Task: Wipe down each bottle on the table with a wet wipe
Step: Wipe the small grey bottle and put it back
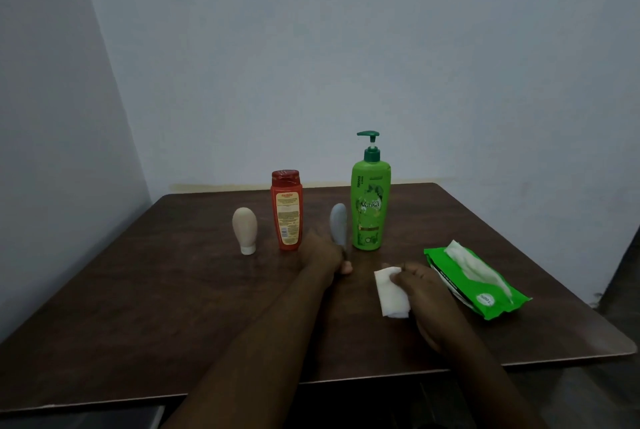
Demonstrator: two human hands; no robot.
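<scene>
Fingers of the left hand (pixel 323 257) grip a grey-blue tube bottle (pixel 338 224); the right hand (pixel 420 284) pinches a white wet wipe (pixel 391 291) near the green wipes pack (pixel 476 281).

Grey bottle (pixel 338 224) base hidden by left hand (pixel 320 255), red bottle (pixel 286 210) label txt too blurred to read

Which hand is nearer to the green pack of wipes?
Right. The right hand, holding a white wipe, lies just beside the green pack. The left hand grips the grey tube, farther away.
</scene>
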